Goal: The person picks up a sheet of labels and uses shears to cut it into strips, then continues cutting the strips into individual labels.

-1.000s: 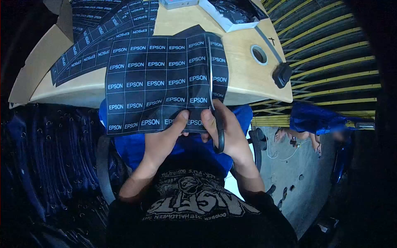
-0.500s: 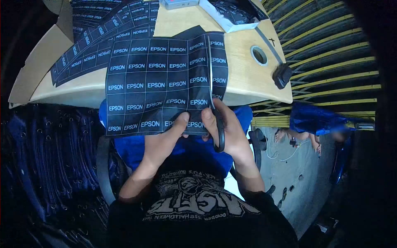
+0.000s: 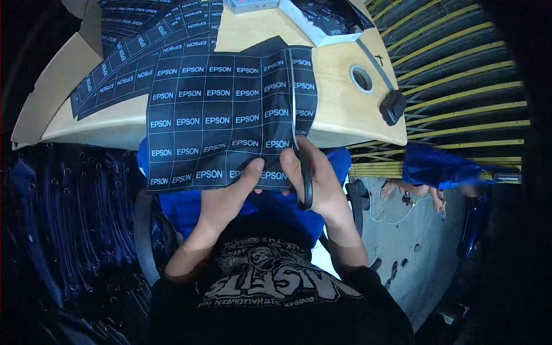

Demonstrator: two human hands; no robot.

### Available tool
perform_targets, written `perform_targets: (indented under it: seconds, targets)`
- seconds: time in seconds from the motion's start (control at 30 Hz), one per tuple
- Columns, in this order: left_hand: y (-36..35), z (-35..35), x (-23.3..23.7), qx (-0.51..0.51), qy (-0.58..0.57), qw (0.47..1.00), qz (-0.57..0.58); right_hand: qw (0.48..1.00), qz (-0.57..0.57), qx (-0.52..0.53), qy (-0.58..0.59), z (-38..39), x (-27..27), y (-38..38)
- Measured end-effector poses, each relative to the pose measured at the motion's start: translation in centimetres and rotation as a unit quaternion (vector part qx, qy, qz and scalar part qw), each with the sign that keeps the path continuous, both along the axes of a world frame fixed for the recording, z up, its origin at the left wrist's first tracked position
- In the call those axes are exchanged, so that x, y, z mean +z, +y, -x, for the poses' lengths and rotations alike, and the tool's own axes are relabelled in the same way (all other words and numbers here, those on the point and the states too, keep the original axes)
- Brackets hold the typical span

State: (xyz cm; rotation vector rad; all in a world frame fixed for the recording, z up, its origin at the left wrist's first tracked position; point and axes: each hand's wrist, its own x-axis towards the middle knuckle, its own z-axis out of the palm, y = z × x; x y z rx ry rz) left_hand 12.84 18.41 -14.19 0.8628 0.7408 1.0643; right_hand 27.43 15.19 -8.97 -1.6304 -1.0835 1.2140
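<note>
A black sheet printed with rows of EPSON labels [image 3: 218, 118] lies partly on the table and hangs over its front edge. My left hand [image 3: 233, 192] grips the sheet's lower edge, thumb on top and fingers underneath. My right hand [image 3: 316, 181] is closed round the dark handle of a pair of scissors [image 3: 307, 187], and its thumb lies near the sheet's lower right corner. The blades point away from me along a pale line at the sheet's right side. Beyond that line a strip of labels [image 3: 305, 86] shows at the right.
More printed sheets [image 3: 129, 69] lie at the table's left, beside a cardboard flap [image 3: 52, 86]. An open white box [image 3: 330, 37] stands at the back. The wooden table [image 3: 336, 109] has a round hole. At the right are a black object [image 3: 393, 107] and another person's feet [image 3: 440, 201].
The sheet's lower part has shifted down very slightly. Both hands keep nearly the same place and the same hold.
</note>
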Motion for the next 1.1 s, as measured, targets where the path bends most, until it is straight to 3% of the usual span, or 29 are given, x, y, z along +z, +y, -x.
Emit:
perform_targets:
  seconds: [0.4,0.67,1.1]
  targets:
    - [0.04,0.07,-0.09,-0.005,0.018,1.000,-0.009,0.999,-0.040,-0.023,-0.016,0.22,-0.16,0.18]
    - [-0.02,0.04,0.06,0.017,0.011,0.998,-0.060,0.999,0.015,0.002,-0.032,-0.24,0.37,0.47]
    - [-0.13,0.30,0.33,0.010,0.019,0.999,-0.031,1.000,-0.016,-0.017,-0.020,0.22,0.08,0.58]
